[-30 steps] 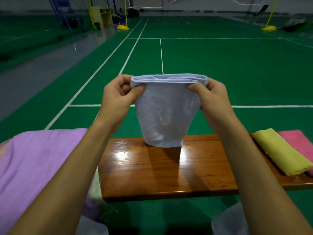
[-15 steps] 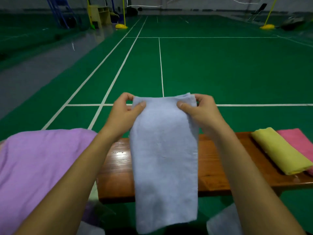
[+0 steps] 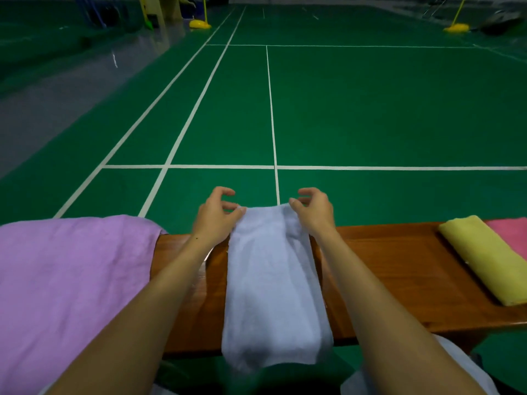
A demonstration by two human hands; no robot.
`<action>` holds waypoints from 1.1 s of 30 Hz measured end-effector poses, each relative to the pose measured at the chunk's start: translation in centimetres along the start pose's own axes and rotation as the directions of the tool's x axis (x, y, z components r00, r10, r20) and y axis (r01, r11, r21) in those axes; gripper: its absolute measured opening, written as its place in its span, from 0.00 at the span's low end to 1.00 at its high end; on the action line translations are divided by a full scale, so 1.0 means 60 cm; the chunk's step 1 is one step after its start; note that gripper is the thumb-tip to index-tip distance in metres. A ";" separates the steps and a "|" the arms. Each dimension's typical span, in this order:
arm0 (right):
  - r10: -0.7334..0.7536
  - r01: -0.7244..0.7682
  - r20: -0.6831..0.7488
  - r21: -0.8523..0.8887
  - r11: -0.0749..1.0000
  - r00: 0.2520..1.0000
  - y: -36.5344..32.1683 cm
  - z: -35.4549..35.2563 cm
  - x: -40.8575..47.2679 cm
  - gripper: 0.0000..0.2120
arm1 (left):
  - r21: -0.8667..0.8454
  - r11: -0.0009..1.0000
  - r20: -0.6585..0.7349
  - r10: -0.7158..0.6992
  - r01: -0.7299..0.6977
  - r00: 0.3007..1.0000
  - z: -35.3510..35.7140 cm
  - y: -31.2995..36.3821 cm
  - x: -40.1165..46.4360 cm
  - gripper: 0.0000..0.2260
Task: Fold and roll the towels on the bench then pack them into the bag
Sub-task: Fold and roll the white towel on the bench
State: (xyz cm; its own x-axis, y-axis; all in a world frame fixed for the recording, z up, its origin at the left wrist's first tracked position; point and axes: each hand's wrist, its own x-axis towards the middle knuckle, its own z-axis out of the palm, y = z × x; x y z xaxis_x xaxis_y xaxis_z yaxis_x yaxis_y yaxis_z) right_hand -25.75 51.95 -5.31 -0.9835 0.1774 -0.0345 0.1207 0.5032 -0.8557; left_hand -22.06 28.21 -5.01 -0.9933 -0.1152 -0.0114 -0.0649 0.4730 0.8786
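Left hand point(image 3: 215, 215): thumb tip on the far left corner of the light blue towel point(image 3: 271, 283), other fingers curled loosely above it, clear of the cloth. Can't tell if it's a pinch or just a touch. Right hand point(image 3: 313, 209): same pose mirrored, thumb at the far right corner, fingers arched and lifted off the fabric. Both hands sit at the towel's far end, past the bench's far edge.

Count: four towels in view. One light blue, one purple towel point(image 3: 68, 286), one yellow towel point(image 3: 487, 260), one pink towel point(image 3: 513, 232). One wooden bench point(image 3: 385, 269). No bag visible.

Light blue towel is folded into a long narrow strip, lying flat across the bench. Long axis runs away from the person, crosswise to the bench's length. Near end hangs over the front edge; far end is at the hands.

Purple towel is spread over the left end. Yellow one is folded, lying diagonally on the right end, pink one just beside it at frame edge.
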 end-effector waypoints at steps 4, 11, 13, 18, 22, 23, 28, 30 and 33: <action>-0.106 0.118 0.111 -0.109 0.987 0.988 -0.001 -0.024 -0.013 0.20 | 0.150 0.984 0.063 0.090 -0.099 0.994 -0.012 0.018 -0.031 0.16; -0.221 0.254 0.420 -0.025 0.967 0.880 0.026 -0.067 -0.118 0.10 | 0.174 0.945 0.316 0.213 -0.277 0.925 -0.054 0.005 -0.140 0.10; -0.260 0.344 0.522 -0.069 0.936 0.812 0.047 -0.080 -0.159 0.09 | 0.177 0.930 0.389 0.235 -0.323 0.891 -0.060 -0.006 -0.173 0.09; -0.280 0.459 0.680 -0.094 0.884 0.678 0.082 -0.126 -0.231 0.09 | 0.223 0.874 0.517 0.270 -0.433 0.812 -0.068 -0.042 -0.222 0.11; -0.223 0.568 0.785 -0.191 0.801 0.578 0.097 -0.140 -0.247 0.18 | 0.367 0.802 0.562 0.213 -0.472 0.799 -0.065 -0.050 -0.232 0.22; -0.222 0.588 0.790 -0.205 0.783 0.571 0.101 -0.137 -0.245 0.19 | 0.396 0.781 0.573 0.201 -0.483 0.795 -0.064 -0.047 -0.232 0.24; -0.204 0.660 0.791 -0.305 0.687 0.577 0.101 -0.130 -0.224 0.24 | 0.475 0.710 0.634 0.135 -0.520 0.762 -0.046 -0.043 -0.218 0.25; -0.190 0.671 0.794 -0.330 0.664 0.578 0.098 -0.127 -0.221 0.24 | 0.482 0.700 0.665 0.100 -0.528 0.740 -0.045 -0.052 -0.209 0.26; -0.194 0.679 0.793 -0.335 0.653 0.578 0.092 -0.127 -0.218 0.21 | 0.512 0.660 0.678 0.082 -0.549 0.731 -0.045 -0.060 -0.203 0.26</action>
State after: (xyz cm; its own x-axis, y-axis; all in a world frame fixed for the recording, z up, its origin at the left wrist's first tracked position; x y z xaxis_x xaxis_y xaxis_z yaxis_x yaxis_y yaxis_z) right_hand -11.16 58.87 -5.65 -0.6985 -0.6656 -0.2630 -0.5442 0.7326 -0.4088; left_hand -9.50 25.58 -6.73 -0.7961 0.5468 -0.2594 0.4537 0.8229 0.3422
